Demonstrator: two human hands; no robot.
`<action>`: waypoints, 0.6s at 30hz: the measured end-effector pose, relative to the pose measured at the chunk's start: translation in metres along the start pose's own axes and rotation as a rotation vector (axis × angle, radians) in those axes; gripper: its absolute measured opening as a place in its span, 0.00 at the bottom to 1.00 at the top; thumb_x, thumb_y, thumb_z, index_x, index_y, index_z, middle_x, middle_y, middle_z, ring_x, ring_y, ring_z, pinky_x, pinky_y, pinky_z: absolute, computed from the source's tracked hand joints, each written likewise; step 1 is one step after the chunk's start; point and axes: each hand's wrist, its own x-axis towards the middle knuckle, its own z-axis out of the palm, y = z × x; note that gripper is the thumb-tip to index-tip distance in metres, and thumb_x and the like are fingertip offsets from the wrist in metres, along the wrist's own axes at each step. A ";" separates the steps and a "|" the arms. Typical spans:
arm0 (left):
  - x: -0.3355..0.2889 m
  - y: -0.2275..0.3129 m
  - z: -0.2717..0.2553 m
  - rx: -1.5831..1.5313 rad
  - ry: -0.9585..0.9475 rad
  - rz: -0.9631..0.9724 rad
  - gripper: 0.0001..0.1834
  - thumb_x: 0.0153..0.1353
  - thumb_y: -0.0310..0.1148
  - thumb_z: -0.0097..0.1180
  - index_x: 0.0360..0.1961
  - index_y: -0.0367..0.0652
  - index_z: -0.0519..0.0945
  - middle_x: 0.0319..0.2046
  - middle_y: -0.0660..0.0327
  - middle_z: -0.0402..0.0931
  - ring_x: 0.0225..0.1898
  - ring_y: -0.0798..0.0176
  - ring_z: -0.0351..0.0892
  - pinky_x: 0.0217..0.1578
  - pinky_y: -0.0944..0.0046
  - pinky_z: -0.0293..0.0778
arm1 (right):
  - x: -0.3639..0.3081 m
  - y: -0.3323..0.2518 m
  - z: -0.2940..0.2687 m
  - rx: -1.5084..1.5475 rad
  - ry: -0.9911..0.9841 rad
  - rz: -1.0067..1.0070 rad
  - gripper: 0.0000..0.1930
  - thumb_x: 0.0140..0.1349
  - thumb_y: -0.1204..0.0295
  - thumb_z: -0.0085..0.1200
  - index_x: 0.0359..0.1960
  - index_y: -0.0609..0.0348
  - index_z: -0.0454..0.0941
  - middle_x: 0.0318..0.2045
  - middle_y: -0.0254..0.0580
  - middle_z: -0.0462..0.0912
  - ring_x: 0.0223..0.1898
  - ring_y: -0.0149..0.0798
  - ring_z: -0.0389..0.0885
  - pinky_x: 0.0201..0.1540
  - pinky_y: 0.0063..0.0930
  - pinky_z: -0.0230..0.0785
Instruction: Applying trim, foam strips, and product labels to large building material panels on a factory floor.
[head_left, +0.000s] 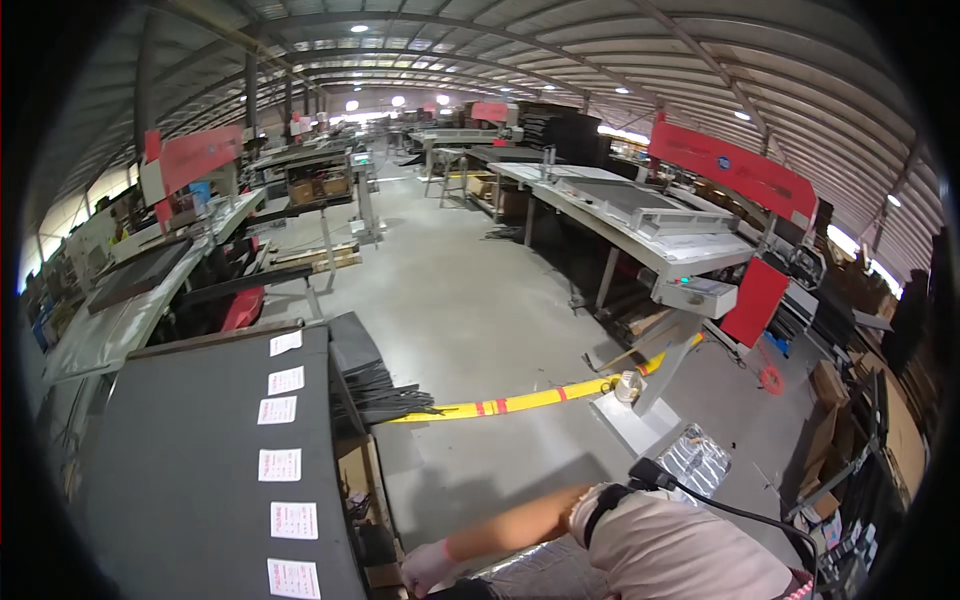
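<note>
A forearm reaches leftward across the lower edge from a pale sleeve (670,555) with a black strap and a small black box; I take it for my right arm. At its end my right hand (428,567), in a pale glove, is low beside the right edge of a dark grey sheet-covered table (190,450). Its fingers curl downward and look closed; what they hold, if anything, is hidden. Below the wrist lies something black, cut off by the frame. Several white paper labels with red print (280,465) lie in a column along the table. My left hand is out of view.
Dark strips (375,390) stick out at the table's far right corner. A yellow floor strip (530,403) crosses the aisle to a control stand (690,295). Silvery foil sheeting (697,460) lies on the floor. Long machine tables with red beams (735,170) line both sides.
</note>
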 end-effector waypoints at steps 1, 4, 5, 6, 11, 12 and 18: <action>-0.003 0.001 0.001 0.008 0.012 -0.001 0.18 0.61 0.41 0.55 0.45 0.38 0.78 0.41 0.56 0.78 0.41 0.59 0.77 0.39 0.60 0.74 | -0.003 0.015 0.013 -0.145 0.095 0.150 0.19 0.50 0.61 0.58 0.41 0.59 0.80 0.37 0.51 0.81 0.42 0.53 0.78 0.47 0.44 0.70; -0.005 0.000 0.003 0.031 0.019 0.057 0.18 0.61 0.41 0.55 0.45 0.38 0.78 0.42 0.55 0.78 0.41 0.58 0.77 0.40 0.60 0.74 | -0.028 0.128 0.057 0.483 0.143 0.250 0.20 0.62 0.56 0.50 0.40 0.62 0.81 0.39 0.54 0.82 0.41 0.54 0.80 0.44 0.42 0.72; 0.001 -0.004 0.005 0.037 0.032 0.057 0.19 0.61 0.41 0.55 0.46 0.38 0.78 0.42 0.55 0.78 0.41 0.58 0.77 0.40 0.60 0.74 | -0.031 0.105 0.044 0.280 0.145 0.306 0.22 0.63 0.54 0.48 0.42 0.62 0.80 0.40 0.53 0.82 0.43 0.52 0.80 0.46 0.42 0.71; -0.002 -0.005 0.006 0.036 0.056 0.035 0.19 0.61 0.42 0.54 0.46 0.38 0.77 0.42 0.55 0.78 0.42 0.58 0.77 0.40 0.60 0.74 | -0.045 0.054 0.022 0.064 0.126 0.359 0.24 0.65 0.51 0.47 0.44 0.61 0.80 0.41 0.51 0.83 0.44 0.49 0.81 0.48 0.42 0.71; -0.005 -0.001 0.009 0.095 0.099 0.037 0.20 0.61 0.42 0.54 0.46 0.38 0.77 0.43 0.54 0.77 0.42 0.57 0.77 0.41 0.59 0.74 | -0.060 -0.076 -0.028 -0.235 -0.409 0.171 0.44 0.57 0.30 0.38 0.44 0.67 0.79 0.41 0.56 0.81 0.44 0.57 0.79 0.48 0.46 0.69; -0.009 -0.001 0.010 0.108 0.102 0.030 0.20 0.61 0.43 0.54 0.46 0.38 0.77 0.43 0.54 0.77 0.43 0.57 0.77 0.41 0.59 0.74 | -0.059 -0.079 -0.031 -0.249 -0.413 0.164 0.44 0.57 0.30 0.38 0.44 0.67 0.79 0.41 0.56 0.81 0.44 0.57 0.79 0.48 0.46 0.69; -0.008 0.000 0.012 0.156 0.136 0.046 0.21 0.61 0.44 0.53 0.47 0.37 0.77 0.44 0.53 0.77 0.44 0.56 0.76 0.42 0.59 0.74 | -0.032 -0.077 0.005 -0.165 -0.096 0.352 0.52 0.52 0.23 0.29 0.42 0.66 0.81 0.41 0.60 0.81 0.46 0.61 0.77 0.50 0.45 0.68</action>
